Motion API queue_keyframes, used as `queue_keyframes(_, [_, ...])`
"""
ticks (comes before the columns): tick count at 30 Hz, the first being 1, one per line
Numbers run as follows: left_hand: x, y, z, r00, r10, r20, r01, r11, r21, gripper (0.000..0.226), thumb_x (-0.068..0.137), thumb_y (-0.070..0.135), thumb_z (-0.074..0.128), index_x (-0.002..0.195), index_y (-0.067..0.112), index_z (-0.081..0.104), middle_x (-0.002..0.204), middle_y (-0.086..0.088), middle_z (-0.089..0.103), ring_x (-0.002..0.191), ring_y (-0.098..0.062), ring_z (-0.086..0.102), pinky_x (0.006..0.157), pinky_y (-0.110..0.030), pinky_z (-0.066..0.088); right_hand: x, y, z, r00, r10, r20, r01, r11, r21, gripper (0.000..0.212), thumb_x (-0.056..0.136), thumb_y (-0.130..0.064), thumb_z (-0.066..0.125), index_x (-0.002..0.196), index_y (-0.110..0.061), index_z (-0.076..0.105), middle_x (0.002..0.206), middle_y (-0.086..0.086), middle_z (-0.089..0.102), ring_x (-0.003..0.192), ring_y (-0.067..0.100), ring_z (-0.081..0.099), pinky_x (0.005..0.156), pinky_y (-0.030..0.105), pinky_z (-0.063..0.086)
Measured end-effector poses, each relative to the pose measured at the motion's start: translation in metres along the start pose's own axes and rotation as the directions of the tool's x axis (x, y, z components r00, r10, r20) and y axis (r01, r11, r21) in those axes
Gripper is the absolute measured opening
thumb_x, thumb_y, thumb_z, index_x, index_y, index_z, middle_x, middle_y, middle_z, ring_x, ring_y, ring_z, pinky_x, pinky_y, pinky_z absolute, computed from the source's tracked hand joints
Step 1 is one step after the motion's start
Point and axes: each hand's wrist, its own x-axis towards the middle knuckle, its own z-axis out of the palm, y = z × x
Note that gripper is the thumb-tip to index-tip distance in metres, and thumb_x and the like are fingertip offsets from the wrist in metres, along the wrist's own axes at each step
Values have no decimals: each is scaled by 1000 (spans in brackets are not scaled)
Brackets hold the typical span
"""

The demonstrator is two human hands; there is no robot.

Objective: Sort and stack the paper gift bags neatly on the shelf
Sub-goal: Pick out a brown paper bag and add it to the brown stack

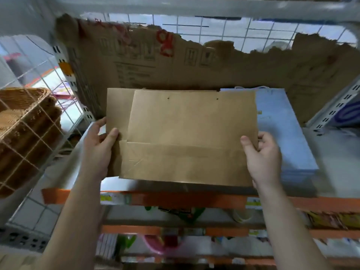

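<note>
left hand [97, 147] and right hand [262, 152] each pinch a side edge of the flat brown paper bags [187, 137], thumbs on top, over the white shelf [337, 158]; blue bags [282, 129] stacked just right; torn cardboard [194, 67] stands behind

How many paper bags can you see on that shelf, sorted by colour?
Brown paper bags, held flat by the left hand and right hand: 2 visible
Blue bags, one stack whose layers are too blurred to count: 1 stack
Total: 2 brown bags plus 1 blue stack
</note>
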Motion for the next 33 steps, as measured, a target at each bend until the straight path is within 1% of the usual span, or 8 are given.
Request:
queue_keyframes(6, [54,-26,-34,994,-96,52,91,992,84,31,91,33,59,122,38,55,98,-6,71,87,-27,68,80,-49,56,-39,-2,43,997,77,15,-76,996,-43,7,93,-25,62,93,-22,55,90,-10,70,85,10,66,73,28,49])
queue_keyframes(12, [84,-49,-41,987,-107,117,91,987,133,30,90,21,64,120,21,58,89,-3,70,72,-10,67,67,-29,51,-78,8,66,992,123,33,-118,984,-132,10,91,-29,63,95,-23,56,86,-9,71,82,12,66,70,30,50])
queue_keyframes(16, [91,-59,-36,986,-89,140,38,943,331,19,76,25,71,85,32,56,84,3,62,82,-17,58,72,-31,45,-95,25,70,972,230,51,-224,969,-99,7,91,-28,64,94,-25,58,87,-8,73,82,12,69,80,46,55])
queue_keyframes(19, [95,-63,-34,977,-109,182,30,920,392,24,62,37,62,83,24,60,83,4,66,81,-20,61,77,-37,50,-102,32,69,960,276,52,-273,960,-60,6,91,-22,64,93,-22,59,88,-6,74,84,14,70,82,49,55])
queue_keyframes(21, [95,-61,-28,971,-112,210,29,931,364,13,69,29,68,76,30,57,77,10,63,75,-13,59,71,-30,49,-104,36,67,955,291,54,-288,956,-55,6,91,-22,64,93,-22,58,90,-5,74,86,18,70,83,52,54])
queue_keyframes(23, [95,-58,-22,964,-78,253,-15,938,347,29,79,14,69,72,35,51,75,13,57,74,-11,53,64,-22,42,-105,38,65,953,297,57,-295,954,-49,5,92,-23,63,94,-22,58,92,-6,74,87,17,70,84,52,54])
queue_keyframes(27, [100,-61,-21,955,-85,283,-10,949,316,18,68,23,65,78,34,54,80,6,60,80,-17,56,65,-29,43,-107,37,64,947,314,59,-313,949,-26,5,92,-20,62,95,-20,59,93,-7,74,89,15,70,85,50,54])
queue_keyframes(33, [98,-62,-15,948,-110,297,28,963,268,39,70,19,67,107,26,61,82,17,52,71,-3,49,63,-20,41,-111,35,60,935,348,69,-350,936,25,5,93,-16,60,98,-17,59,92,-5,75,89,16,70,86,48,55])
